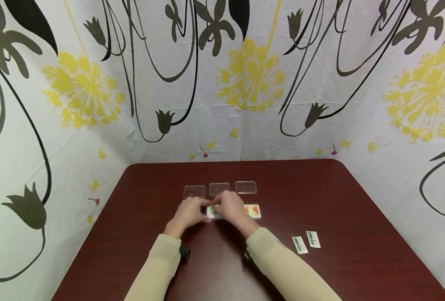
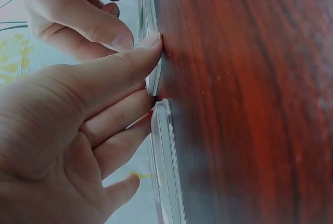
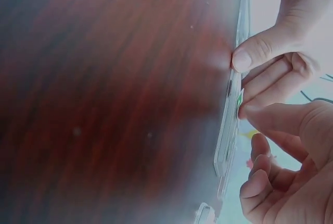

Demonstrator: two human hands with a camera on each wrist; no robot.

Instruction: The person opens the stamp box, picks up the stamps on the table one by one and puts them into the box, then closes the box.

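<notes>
Right wrist shows what head hides: your right hand (image 3: 294, 166) pinching a stiff, green-printed card (image 3: 240, 100); your left hand (image 3: 285, 52) grips a flat, clear-edged plastic case (image 3: 226, 138).

Pale yellowish long sleeves (image 1: 152, 267), black device (image 1: 185, 253) at left cuff (image 1: 170, 239), dark marking (image 1: 282, 243) (too small to read) on right sleeve (image 1: 294, 265)

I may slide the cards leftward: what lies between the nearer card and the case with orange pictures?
Only bare tabletop lies between the nearer card and the case with orange pictures, in the head view; the right sleeve runs close by.
</notes>
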